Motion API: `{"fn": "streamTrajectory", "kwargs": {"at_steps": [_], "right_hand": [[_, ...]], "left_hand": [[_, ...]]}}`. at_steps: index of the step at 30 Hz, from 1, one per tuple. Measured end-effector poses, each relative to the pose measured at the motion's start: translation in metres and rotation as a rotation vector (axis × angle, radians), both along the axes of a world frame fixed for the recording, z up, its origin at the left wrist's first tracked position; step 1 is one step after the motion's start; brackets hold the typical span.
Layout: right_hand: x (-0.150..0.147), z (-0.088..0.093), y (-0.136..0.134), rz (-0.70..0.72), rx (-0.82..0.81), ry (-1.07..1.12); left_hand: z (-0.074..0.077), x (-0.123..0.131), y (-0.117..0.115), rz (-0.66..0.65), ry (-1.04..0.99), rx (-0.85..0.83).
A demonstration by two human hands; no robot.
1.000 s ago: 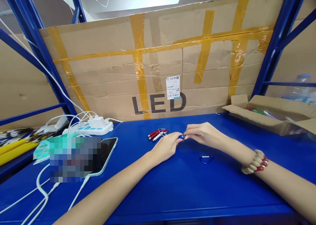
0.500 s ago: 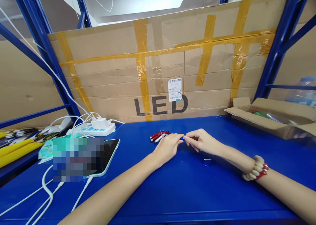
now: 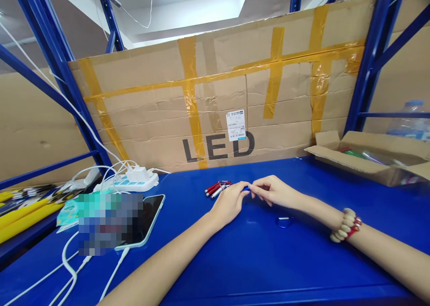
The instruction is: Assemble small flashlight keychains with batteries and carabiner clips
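Observation:
My left hand (image 3: 230, 203) and my right hand (image 3: 273, 191) meet over the blue tabletop. Between their fingertips is a small blue object (image 3: 246, 188), mostly covered by the fingers, so its kind is unclear. Both hands pinch it, one at each end. Just left of my left hand lie several slim red and silver metal tubes (image 3: 215, 188), like small pen torches, partly hidden by that hand. Below my right hand a blue carabiner (image 3: 284, 222) with a silver gate rests on the tabletop.
A phone (image 3: 152, 221) and white cables lie at left, by a white power strip (image 3: 143, 180). Yellow-handled items (image 3: 28, 214) are at far left. An open cardboard box (image 3: 363, 171) sits at back right. A large cardboard sheet (image 3: 161, 122) stands behind.
The view has shifted slightly. Both hands keep their pinch on the small blue object and have barely moved.

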State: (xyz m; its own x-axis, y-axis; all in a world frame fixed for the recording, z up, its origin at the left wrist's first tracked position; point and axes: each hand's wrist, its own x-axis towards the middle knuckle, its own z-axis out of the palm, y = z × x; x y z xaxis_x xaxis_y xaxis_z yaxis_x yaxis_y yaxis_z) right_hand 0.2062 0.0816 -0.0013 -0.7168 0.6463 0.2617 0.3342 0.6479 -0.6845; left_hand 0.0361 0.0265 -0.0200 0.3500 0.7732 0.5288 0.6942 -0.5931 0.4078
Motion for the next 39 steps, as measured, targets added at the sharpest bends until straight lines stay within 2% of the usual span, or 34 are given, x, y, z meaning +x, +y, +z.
{"fn": "streamTrajectory", "kwargs": {"at_steps": [7, 9, 13, 16, 19, 21, 26, 32, 39], "right_hand": [[0.006, 0.007, 0.007, -0.114, 0.135, -0.026], [0.014, 0.013, 0.011, -0.079, 0.142, -0.107], [0.033, 0.025, 0.013, 0.076, -0.088, -0.413], [0.040, 0.030, 0.010, 0.057, -0.242, -0.530], [0.038, 0.030, 0.007, 0.072, -0.293, -0.547], [0.034, 0.026, 0.008, 0.082, -0.248, -0.517], [0.022, 0.012, 0.015, 0.001, 0.090, -0.335], [0.020, 0.010, 0.016, 0.092, 0.155, -0.304], [0.011, 0.002, 0.013, 0.036, 0.263, -0.289]], "left_hand": [[0.000, 0.000, 0.003, 0.078, -0.085, -0.017], [0.000, -0.001, 0.004, 0.094, -0.129, -0.032], [0.000, -0.002, 0.006, 0.156, -0.215, -0.094], [0.001, -0.002, 0.006, 0.197, -0.266, -0.144], [0.004, -0.001, 0.005, 0.232, -0.312, -0.181], [0.006, 0.000, 0.003, 0.261, -0.341, -0.207], [0.009, 0.002, 0.000, 0.278, -0.379, -0.233], [0.009, 0.003, 0.001, 0.274, -0.409, -0.258], [0.007, 0.004, 0.000, 0.244, -0.378, -0.296]]}}
